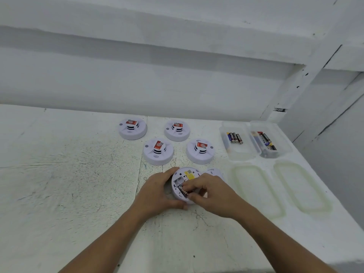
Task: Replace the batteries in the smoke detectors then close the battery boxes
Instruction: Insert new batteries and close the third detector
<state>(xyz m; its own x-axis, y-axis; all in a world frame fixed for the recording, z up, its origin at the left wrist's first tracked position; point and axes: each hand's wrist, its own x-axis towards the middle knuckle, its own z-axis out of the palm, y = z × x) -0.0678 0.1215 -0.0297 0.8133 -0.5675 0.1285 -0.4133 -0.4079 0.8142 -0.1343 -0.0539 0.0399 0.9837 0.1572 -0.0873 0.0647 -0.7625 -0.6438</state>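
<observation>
The white round plastic smoke detector point(189, 173) lies back-up on the white speckled worktop point(78, 174), right in front of you. Your left hand point(157, 194) grips its rim. Your right hand point(208, 196) pinches a black cylindrical battery point(182, 191) at the open battery box. Four more white detectors point(158, 151) sit behind.

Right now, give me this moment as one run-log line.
left hand: holds upturned white round smoke detector | right hand: fingers pinch black cylindrical battery at its open battery box | waiting: four upright white detectors behind
</observation>
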